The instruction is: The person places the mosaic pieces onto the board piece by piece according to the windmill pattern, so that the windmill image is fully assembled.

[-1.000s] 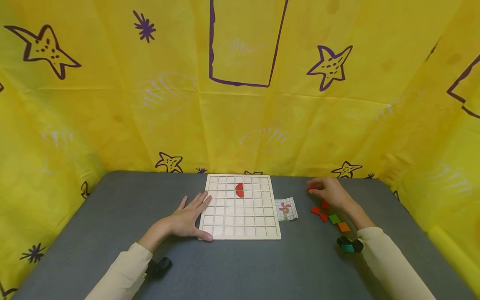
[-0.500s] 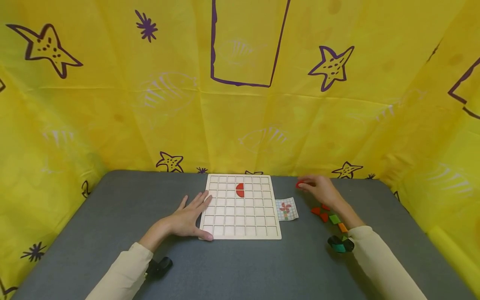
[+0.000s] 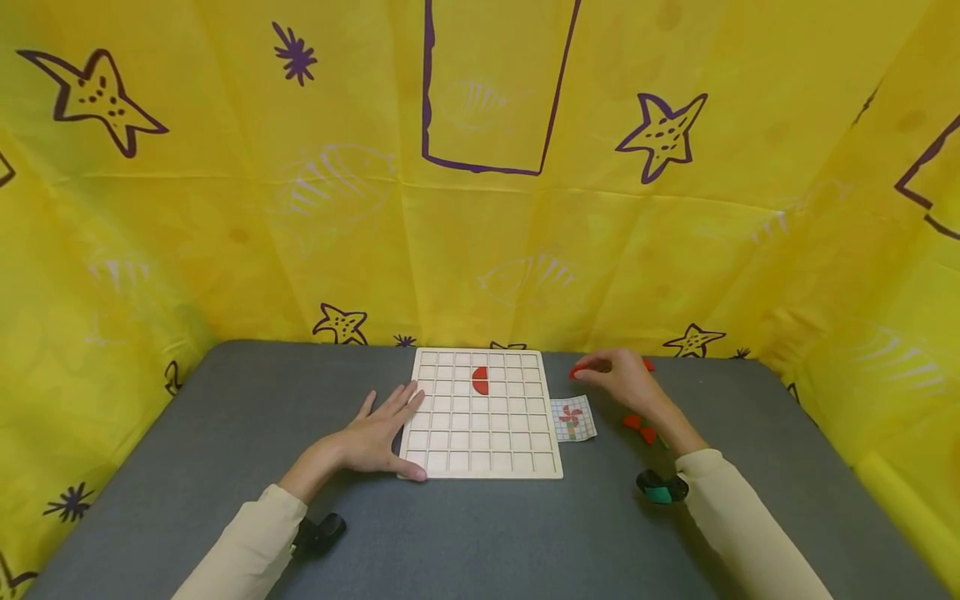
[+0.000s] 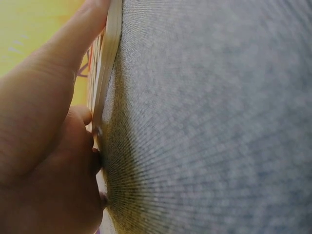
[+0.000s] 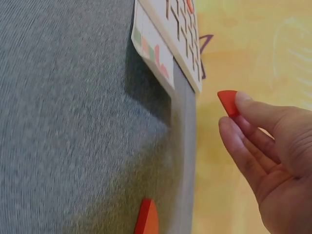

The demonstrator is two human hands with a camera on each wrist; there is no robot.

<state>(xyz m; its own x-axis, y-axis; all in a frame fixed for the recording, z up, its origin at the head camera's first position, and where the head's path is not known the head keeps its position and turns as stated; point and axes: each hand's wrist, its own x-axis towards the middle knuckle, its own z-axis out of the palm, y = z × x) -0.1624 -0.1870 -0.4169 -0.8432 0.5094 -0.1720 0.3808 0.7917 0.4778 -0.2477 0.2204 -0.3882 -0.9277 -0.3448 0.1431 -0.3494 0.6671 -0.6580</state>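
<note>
A wooden grid board (image 3: 480, 433) lies on the table, with two red quarter-circle pieces (image 3: 480, 381) side by side in its upper middle, forming a half disc. My left hand (image 3: 373, 440) rests spread along the board's left side, fingertips and thumb on its edge; the left wrist view shows the thumb (image 4: 73, 39) close up against the rim. Between thumb and fingertips, my right hand (image 3: 626, 383) pinches a red quarter-circle piece (image 5: 226, 101), raised right of the board. A small card (image 3: 572, 418) printed with a red flower on a grid sits against the board's right edge.
More red pieces (image 3: 640, 427) lie below my right hand, one green piece mostly hidden by the forearm. Another red piece (image 3: 649, 365) shows behind the hand. A yellow patterned cloth (image 3: 480, 233) hangs at the table's back and sides. The card's near corner curls up.
My right hand has moved left with the red quarter-circle piece, from the loose pieces toward the board. Its forearm now covers the orange piece and most of the green one. The left hand stays put.
</note>
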